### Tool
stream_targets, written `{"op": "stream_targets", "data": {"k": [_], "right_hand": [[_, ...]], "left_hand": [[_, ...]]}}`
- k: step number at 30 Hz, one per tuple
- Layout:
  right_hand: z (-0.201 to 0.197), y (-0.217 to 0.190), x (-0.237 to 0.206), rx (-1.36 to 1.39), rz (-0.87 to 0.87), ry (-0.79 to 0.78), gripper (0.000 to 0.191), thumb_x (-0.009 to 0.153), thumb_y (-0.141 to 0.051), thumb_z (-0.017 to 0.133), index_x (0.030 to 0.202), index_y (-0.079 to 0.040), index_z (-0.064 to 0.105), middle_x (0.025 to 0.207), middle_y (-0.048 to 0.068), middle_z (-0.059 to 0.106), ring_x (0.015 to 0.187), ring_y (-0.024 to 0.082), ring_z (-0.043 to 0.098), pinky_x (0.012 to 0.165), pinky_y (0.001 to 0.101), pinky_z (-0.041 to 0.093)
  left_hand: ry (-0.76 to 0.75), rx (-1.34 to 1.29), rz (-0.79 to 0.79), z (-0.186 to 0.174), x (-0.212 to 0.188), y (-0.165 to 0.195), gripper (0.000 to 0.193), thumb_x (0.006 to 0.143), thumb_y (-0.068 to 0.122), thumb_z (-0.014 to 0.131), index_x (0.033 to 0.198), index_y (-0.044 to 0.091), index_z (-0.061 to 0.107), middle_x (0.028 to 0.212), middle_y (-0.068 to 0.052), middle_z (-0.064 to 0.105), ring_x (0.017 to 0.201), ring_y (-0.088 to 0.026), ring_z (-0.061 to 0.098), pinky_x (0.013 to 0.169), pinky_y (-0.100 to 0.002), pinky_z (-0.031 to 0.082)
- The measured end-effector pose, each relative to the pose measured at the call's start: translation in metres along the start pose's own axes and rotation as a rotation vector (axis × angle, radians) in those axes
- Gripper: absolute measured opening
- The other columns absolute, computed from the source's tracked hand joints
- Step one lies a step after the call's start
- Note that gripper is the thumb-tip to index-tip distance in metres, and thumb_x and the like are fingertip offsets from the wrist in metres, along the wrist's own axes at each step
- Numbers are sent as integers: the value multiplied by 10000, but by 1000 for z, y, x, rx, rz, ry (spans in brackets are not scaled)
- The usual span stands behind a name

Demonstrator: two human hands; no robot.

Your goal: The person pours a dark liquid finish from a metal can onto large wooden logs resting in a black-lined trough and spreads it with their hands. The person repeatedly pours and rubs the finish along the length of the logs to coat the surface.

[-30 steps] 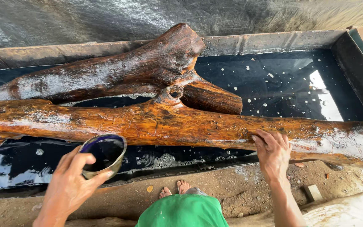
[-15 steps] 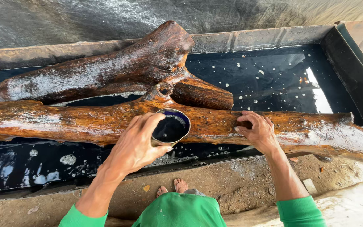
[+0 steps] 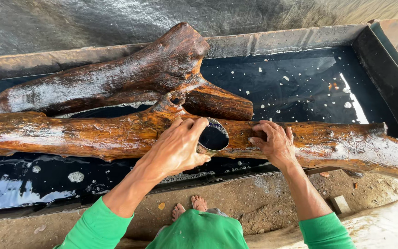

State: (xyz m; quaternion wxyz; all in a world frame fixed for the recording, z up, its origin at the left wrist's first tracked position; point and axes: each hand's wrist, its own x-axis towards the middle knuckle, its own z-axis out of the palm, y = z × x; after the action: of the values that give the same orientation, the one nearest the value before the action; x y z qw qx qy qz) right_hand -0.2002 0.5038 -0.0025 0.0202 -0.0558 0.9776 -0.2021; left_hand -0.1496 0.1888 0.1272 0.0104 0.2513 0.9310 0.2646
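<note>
My left hand (image 3: pixel 177 148) grips a small round metal cup (image 3: pixel 212 137) filled with dark liquid, tilted against the front of a long wet brown log (image 3: pixel 93 133). My right hand (image 3: pixel 274 143) rests flat on the same log just right of the cup, fingers spread on the wet wood. The log lies across a shallow trough (image 3: pixel 300 39) of black liquid (image 3: pixel 295 87). A second, thicker forked log (image 3: pixel 130 76) lies behind it, also wet and shiny.
The trough's far wall and right wall (image 3: pixel 388 69) bound the liquid, with white foam flecks floating on it. Below the trough's near edge is dirt ground (image 3: pixel 249 203) with my bare feet (image 3: pixel 190 207) and a small wood block (image 3: pixel 339 204).
My left hand lifted the cup from the liquid at the lower left up to the front log. My right hand slid left along the log toward it.
</note>
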Motion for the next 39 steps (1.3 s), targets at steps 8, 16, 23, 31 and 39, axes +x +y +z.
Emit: {"op": "stream_targets", "data": {"k": [8,16,23,31,39], "right_hand": [[19,-14,-4,-142,-48,85,577,978,-589,466,1433,-253,581,1552,14,472,1484,256,344,1224,602,126],[30,-45,9,-312,-68,21,650,1063,-561,312,1503,-105,456,1587,159,408,1486,369,333,1195,640,170],[51,-54,17,-370,-370,221,717,920,-494,483,1487,-61,409,1582,240,392,1435,395,345,1092,628,230],[50,-79,26,-198,-373,37,793,992,-593,432,1541,-23,373,1534,247,417,1391,430,388,1146,609,254],[55,-113,35,-189,-410,40,762,996,-606,443,1397,40,502,1451,212,528,1330,405,499,1139,608,321]], "left_hand": [[-130,121,-54,0,20,15,808,675,319,904,1271,-29,484,905,-281,653,942,-447,616,912,-517,481],[-186,140,-83,8,20,22,739,672,373,912,1149,-52,541,907,-310,651,934,-452,632,910,-517,495],[-65,76,-99,6,10,13,661,685,378,893,1089,-45,584,882,-283,667,910,-445,645,944,-538,479],[-73,115,-382,-1,-21,-4,534,661,384,887,935,-20,671,965,-265,667,987,-438,633,899,-512,504],[-3,293,-451,-2,-39,-28,729,715,379,897,1198,-7,511,1068,-330,631,1096,-521,582,1004,-563,459]]}}
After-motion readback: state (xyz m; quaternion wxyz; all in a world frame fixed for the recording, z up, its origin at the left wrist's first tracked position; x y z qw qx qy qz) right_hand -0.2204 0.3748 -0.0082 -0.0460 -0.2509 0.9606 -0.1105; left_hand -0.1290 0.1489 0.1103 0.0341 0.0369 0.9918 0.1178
